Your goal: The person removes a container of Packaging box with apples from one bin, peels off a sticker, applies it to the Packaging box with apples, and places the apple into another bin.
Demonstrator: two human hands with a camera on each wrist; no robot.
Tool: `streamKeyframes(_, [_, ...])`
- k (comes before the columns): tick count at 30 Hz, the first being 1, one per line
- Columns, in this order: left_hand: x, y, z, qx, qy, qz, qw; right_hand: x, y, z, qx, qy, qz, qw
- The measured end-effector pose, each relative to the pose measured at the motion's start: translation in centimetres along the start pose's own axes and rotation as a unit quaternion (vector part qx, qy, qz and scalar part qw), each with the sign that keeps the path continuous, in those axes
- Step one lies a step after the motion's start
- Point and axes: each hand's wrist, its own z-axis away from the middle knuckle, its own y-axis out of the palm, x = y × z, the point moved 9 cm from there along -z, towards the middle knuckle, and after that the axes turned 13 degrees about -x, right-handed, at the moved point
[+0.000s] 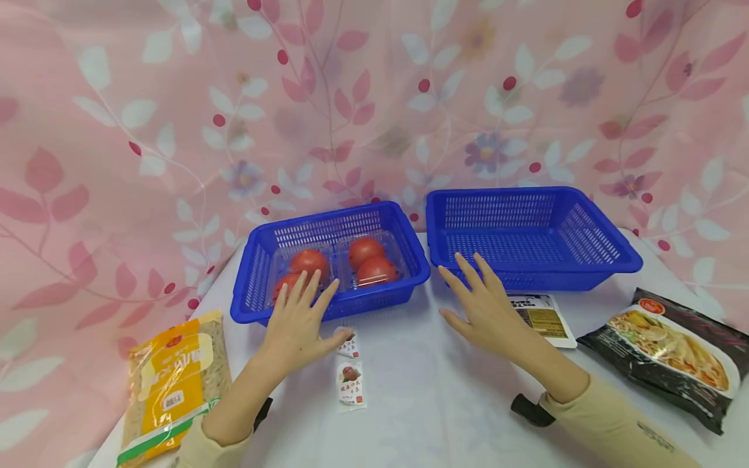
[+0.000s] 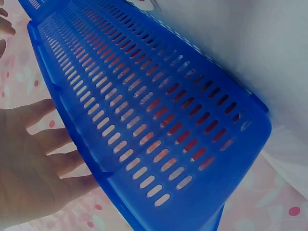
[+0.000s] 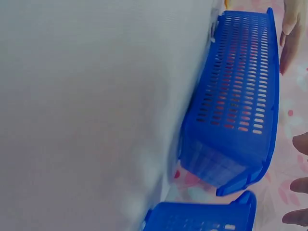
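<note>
My left hand (image 1: pixel 298 331) hovers at the front rim of the left blue basket (image 1: pixel 374 302), its fingers spread and holding nothing. Inside that basket are clear plastic boxes (image 1: pixel 339 260) with several round red fruits (image 1: pixel 377 270) that look like tomatoes. In the left wrist view the fingertips (image 2: pixel 79 185) overlap the basket's rim. My right hand (image 1: pixel 488 312) is before the right blue basket (image 1: pixel 538 279), fingers spread and nothing in them. In the head view, its fingertips overlap that basket's front wall. The right basket shows a bare slatted bottom.
A small printed packet strip (image 1: pixel 350 383) lies on the white table near my left thumb. Left of it is a yellow bag of grain (image 1: pixel 175 383). A white flat packet (image 1: pixel 544 318) sits beneath my right forearm, with a black noodle bag (image 1: pixel 673 351) farther right. Pink floral cloth hangs behind.
</note>
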Motion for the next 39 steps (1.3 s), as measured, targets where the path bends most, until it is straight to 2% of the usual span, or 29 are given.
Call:
streamKeyframes(5, [0.4,-0.2,-0.2,-0.007,-0.005,0.001,1.0000,0.9,0.6,-1.5,-0.006,-0.003,-0.013,0.9999])
streamKeyframes(12, [1.3,-0.3,-0.4,-0.002,-0.028,0.014,0.9995,1.7,1.3,-2.3,0.009,-0.011,-0.019,0.9997])
streamKeyframes(21, [2.7,-0.5,-0.7,0.008,-0.061,0.037,0.9974,2.6,2.4,-3.4,0.038,0.020,-0.068,0.9967])
streamKeyframes(27, [3.8,-0.5,-0.8,0.027,-0.090,0.075,0.9928,3.6,3.0,-4.3,0.037,0.024,-0.105,0.9935])
streamKeyframes(31, [4.8,-0.1,-1.0,0.043,-0.110,0.097,0.9882,4.2,3.6,-5.0,0.037,0.020,-0.110,0.9930])
streamKeyframes(39, [6.5,0.3,-1.4,0.051,-0.143,0.095,0.9838,4.9,5.1,-6.5,0.054,0.034,-0.125,0.9901])
